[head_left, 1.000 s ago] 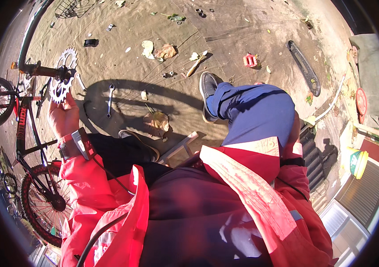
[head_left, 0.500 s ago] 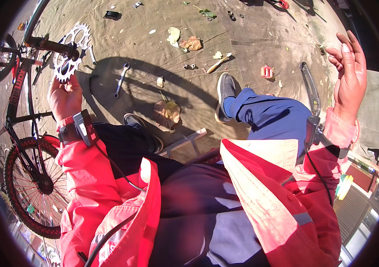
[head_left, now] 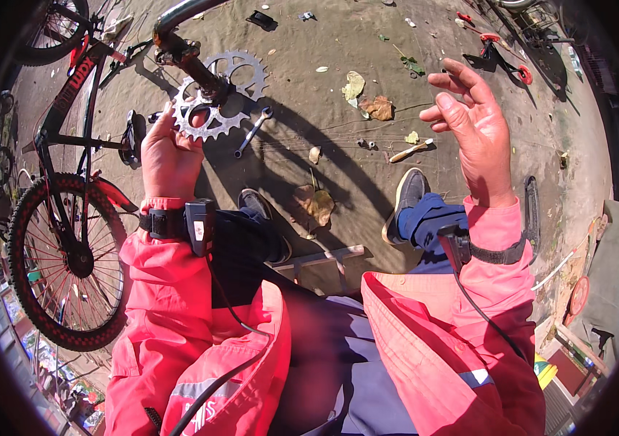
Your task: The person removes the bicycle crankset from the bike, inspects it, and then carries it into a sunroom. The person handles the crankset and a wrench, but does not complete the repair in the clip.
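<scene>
At the left, my left hand (head_left: 170,163) is closed on the lower left rim of a silver toothed chainring (head_left: 211,131), thumb and fingers pinching its edge. The ring sits around a dark, greasy spindle (head_left: 210,85) that sticks out from a worn frame tube (head_left: 171,40). My right hand (head_left: 480,145) is raised in the air at the right, palm turned inward, fingers apart and slightly curled, holding nothing. On the ground just past the chainring lies a wrench (head_left: 253,133).
A black and red bicycle (head_left: 62,102) with a knobby wheel (head_left: 77,260) stands at the left. Dry leaves (head_left: 315,205), a brush-like tool with a pale handle (head_left: 409,151) and small metal parts (head_left: 367,144) lie on the ground cloth. A dark bar (head_left: 532,211) lies at the right.
The view has shifted, so the bicycle and chainring appear farther right. My right hand has moved inward to the left. My left hand still grips the chainring.
</scene>
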### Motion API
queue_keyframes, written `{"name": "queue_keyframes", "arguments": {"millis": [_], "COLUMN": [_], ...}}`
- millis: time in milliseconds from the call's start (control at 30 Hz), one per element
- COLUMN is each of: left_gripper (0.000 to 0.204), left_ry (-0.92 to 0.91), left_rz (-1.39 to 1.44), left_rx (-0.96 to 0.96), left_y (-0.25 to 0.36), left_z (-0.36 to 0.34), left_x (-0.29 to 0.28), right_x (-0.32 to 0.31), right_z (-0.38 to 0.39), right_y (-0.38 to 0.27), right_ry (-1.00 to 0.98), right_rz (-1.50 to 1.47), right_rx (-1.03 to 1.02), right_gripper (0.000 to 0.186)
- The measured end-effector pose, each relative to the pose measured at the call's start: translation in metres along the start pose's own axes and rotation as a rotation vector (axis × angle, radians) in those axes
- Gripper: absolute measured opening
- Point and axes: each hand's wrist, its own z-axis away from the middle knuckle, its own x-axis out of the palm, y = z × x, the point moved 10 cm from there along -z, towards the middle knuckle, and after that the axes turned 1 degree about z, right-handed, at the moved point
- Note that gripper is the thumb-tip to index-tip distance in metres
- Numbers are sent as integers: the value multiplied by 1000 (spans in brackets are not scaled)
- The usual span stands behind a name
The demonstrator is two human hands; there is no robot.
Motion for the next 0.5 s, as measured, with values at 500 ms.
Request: {"name": "queue_keyframes", "arguments": {"millis": [500], "left_gripper": [19], "left_ry": [-76], "left_rz": [-1], "left_rx": [-37], "left_y": [-12], "left_z": [19], "left_x": [35], "right_x": [27], "right_z": [-11], "right_y": [14], "right_ry": [-85], "right_rz": [-5], "right_rx": [71], "right_gripper": [50]}}
